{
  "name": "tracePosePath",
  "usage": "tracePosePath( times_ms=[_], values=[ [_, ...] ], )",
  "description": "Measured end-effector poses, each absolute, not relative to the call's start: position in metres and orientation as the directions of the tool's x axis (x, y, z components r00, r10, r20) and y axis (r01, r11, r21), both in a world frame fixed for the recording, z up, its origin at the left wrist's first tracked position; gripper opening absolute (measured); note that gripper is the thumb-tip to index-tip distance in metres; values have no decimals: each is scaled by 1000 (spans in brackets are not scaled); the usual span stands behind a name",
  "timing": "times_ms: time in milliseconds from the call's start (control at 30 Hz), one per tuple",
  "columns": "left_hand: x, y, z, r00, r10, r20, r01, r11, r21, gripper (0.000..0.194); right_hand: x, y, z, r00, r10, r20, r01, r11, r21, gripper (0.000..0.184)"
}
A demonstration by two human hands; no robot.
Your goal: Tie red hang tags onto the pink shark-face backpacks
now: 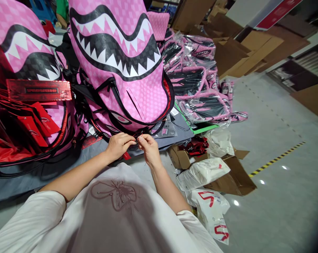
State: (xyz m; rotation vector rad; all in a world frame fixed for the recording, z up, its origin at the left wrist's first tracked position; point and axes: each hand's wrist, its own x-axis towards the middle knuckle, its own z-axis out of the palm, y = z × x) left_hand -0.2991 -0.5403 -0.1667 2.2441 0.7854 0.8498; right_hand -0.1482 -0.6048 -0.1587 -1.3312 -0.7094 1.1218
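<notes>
My left hand (120,145) and my right hand (150,149) are close together at the near edge of a pink checkered backpack (141,79) printed with a toothed mouth. Thumb and fingers of each hand pinch what looks like a thin dark cord with a bit of red, its fine detail too small to make out. Just below them, a red tag (126,155) partly shows. The backpack's top zipper lies part open, showing red lining. A clear plastic packet (165,129) rests beside my right hand.
At left, another pink backpack (24,45) carries several red hang tags (35,128) and a Sprayground card (39,90). Plastic-wrapped backpacks (198,82) are stacked at right. Below stand an open carton (232,175) and white bags (205,172) on the floor (280,196).
</notes>
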Motion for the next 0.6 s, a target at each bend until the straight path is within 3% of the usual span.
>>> tracePosePath(
  times_ms=[133,367,600],
  values=[
    [-296,-542,-164,626,716,310,383,-628,677,18,-157,-604,-163,434,894,-112,-98,-77,-992,35],
    [-292,-541,-159,643,733,224,460,-603,651,16,-157,-607,-167,434,900,-47,-39,-33,-999,26],
    [-289,-542,-160,620,765,175,531,-573,624,14,-156,-607,-167,447,880,158,219,63,-974,18]
  ],
)
